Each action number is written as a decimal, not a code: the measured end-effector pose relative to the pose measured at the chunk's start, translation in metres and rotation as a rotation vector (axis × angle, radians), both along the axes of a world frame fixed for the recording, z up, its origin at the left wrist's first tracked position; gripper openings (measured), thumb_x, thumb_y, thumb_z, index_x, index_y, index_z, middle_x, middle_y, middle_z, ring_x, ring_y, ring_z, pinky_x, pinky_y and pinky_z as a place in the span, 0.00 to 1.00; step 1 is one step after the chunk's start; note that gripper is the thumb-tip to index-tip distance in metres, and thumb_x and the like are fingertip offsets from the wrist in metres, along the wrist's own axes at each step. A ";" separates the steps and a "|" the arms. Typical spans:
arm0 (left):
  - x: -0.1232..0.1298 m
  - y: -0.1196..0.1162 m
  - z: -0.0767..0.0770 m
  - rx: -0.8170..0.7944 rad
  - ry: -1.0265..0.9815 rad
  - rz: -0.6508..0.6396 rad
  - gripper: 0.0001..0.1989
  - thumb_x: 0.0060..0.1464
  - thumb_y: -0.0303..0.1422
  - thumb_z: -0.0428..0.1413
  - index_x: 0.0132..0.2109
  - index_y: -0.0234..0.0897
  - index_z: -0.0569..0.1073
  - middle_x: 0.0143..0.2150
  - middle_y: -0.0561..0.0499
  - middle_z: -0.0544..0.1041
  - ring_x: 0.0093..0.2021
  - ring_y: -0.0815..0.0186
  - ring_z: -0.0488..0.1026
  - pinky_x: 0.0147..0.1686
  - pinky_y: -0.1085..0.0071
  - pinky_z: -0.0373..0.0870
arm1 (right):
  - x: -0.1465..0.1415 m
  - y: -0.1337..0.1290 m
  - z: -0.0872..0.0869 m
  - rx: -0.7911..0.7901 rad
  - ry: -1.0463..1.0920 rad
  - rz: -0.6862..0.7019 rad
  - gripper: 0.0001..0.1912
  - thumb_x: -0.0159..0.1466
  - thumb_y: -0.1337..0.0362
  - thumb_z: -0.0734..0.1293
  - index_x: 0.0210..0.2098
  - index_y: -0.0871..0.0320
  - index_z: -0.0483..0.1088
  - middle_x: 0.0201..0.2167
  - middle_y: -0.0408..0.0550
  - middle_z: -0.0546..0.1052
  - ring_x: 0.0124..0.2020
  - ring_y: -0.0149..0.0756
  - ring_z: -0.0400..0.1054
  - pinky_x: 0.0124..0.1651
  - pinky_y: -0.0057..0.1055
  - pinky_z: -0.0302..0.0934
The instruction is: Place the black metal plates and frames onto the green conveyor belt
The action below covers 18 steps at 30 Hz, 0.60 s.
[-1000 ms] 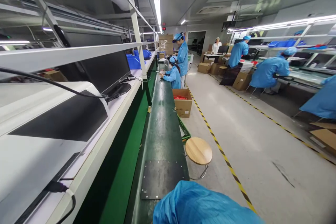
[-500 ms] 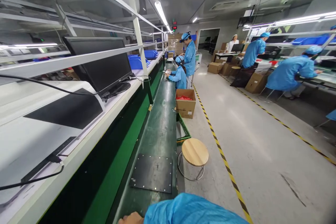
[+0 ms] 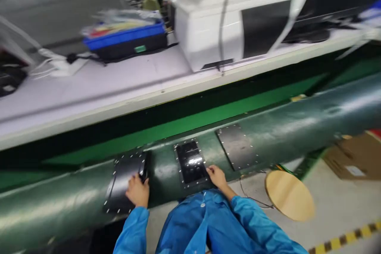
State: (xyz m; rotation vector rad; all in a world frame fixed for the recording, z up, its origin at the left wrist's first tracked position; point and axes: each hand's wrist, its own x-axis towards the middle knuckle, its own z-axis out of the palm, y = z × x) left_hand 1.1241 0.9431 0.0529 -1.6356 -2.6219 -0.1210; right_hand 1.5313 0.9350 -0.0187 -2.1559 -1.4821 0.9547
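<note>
Three flat black plates with pale dots along their edges lie in a row on the green conveyor belt. My left hand (image 3: 137, 192) is over the left plate (image 3: 120, 184), its fingers curled on the edge of a dark glossy panel (image 3: 143, 166) that my hand partly covers. On the middle plate (image 3: 190, 185) lies a shiny black rectangular panel (image 3: 192, 162). My right hand (image 3: 218, 177) has its fingers closed at that panel's near right corner. The right plate (image 3: 236, 147) lies beyond my right hand, with neither hand on it.
Behind the green belt (image 3: 282, 123) runs a pale shelf (image 3: 133, 73). It carries a blue bin (image 3: 126, 35) of bagged items, a white machine (image 3: 211, 24) and a power strip (image 3: 67, 65). To the right stand a round wooden stool (image 3: 290, 196) and a cardboard box (image 3: 357, 158).
My view has swung left and down, from along the aisle to the belt before me. Both hands now show at the plates; earlier only one hand showed at the bottom edge.
</note>
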 end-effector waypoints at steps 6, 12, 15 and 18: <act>-0.002 0.004 -0.001 -0.039 -0.091 -0.014 0.21 0.66 0.32 0.55 0.63 0.30 0.75 0.63 0.32 0.78 0.63 0.49 0.75 0.58 0.57 0.67 | -0.020 0.003 -0.001 0.053 0.078 0.104 0.14 0.69 0.56 0.63 0.39 0.54 0.79 0.37 0.50 0.84 0.40 0.43 0.77 0.44 0.34 0.63; 0.004 -0.017 0.032 -0.045 -0.152 -0.168 0.19 0.68 0.35 0.54 0.60 0.35 0.81 0.62 0.35 0.80 0.56 0.51 0.80 0.55 0.62 0.69 | -0.071 0.020 0.021 0.055 0.258 0.292 0.12 0.67 0.58 0.66 0.38 0.54 0.80 0.34 0.47 0.83 0.37 0.40 0.76 0.42 0.31 0.63; -0.010 -0.023 0.070 0.039 -0.182 -0.159 0.20 0.67 0.38 0.56 0.60 0.36 0.82 0.50 0.35 0.85 0.47 0.49 0.83 0.51 0.59 0.72 | -0.105 0.025 0.032 0.012 0.427 0.323 0.13 0.67 0.58 0.66 0.39 0.57 0.81 0.35 0.48 0.83 0.36 0.38 0.76 0.42 0.31 0.65; -0.024 -0.022 0.091 0.265 -0.378 -0.028 0.21 0.64 0.43 0.59 0.57 0.35 0.83 0.40 0.38 0.85 0.43 0.48 0.83 0.50 0.56 0.75 | -0.135 0.024 0.040 -0.013 0.617 0.323 0.17 0.68 0.54 0.68 0.47 0.60 0.80 0.40 0.51 0.84 0.38 0.38 0.76 0.44 0.32 0.68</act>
